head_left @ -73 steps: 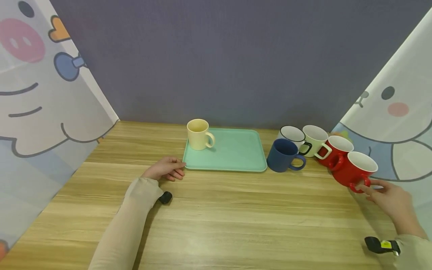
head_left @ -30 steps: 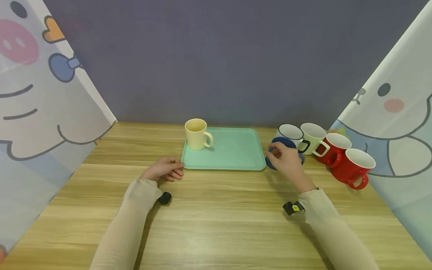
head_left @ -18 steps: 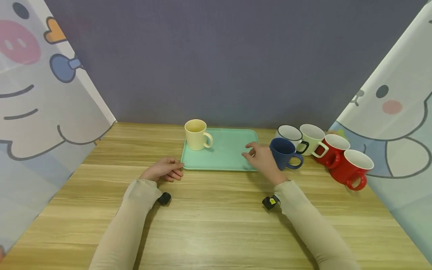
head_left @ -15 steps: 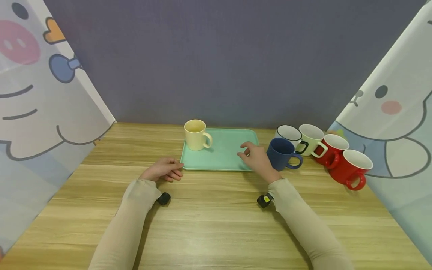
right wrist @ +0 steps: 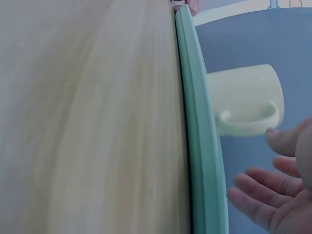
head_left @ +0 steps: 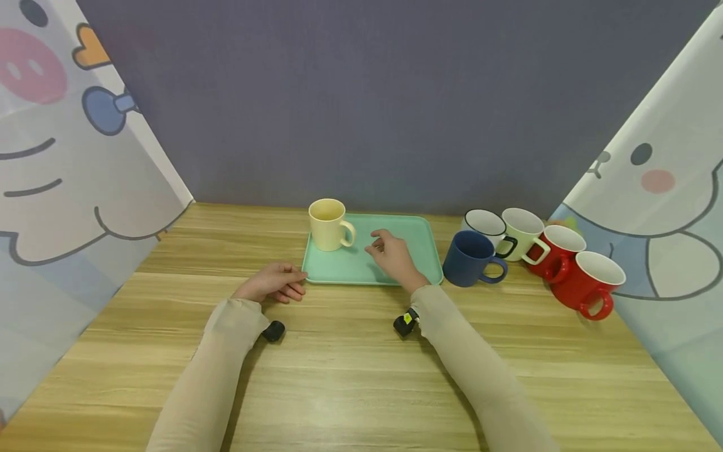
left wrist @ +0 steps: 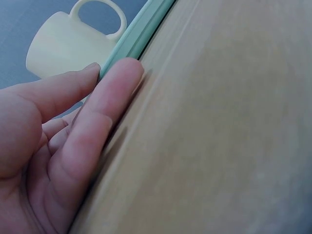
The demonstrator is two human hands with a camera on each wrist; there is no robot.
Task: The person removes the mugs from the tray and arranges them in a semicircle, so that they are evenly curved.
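Observation:
A pale yellow mug (head_left: 324, 233) stands upright at the left end of a mint-green tray (head_left: 339, 269), its handle turned right. My left hand (head_left: 275, 284) pinches the tray's front left corner; in the left wrist view the thumb lies at the tray rim (left wrist: 134, 39) and a finger along its outer side. My right hand (head_left: 395, 258) hovers over the middle of the tray, holding nothing, with fingers loosely bent and thumb apart. Seen from the right wrist, the thumb of that hand (right wrist: 287, 200) appears close to the handle of the yellow mug (right wrist: 243, 85).
Right of the tray a dark blue mug (head_left: 465, 263) stands close to its edge. Behind and beyond it are a white mug with black rim (head_left: 484, 221), a pale cream-green mug (head_left: 521, 242) and two red mugs, one farther back (head_left: 543, 252) and one nearer (head_left: 578, 290). A grey wall (head_left: 361, 125) rises behind.
My right hand has let go of the near red mug's handle and moved left, past the blue mug, to over the tray. The left hand stays at the tray corner.

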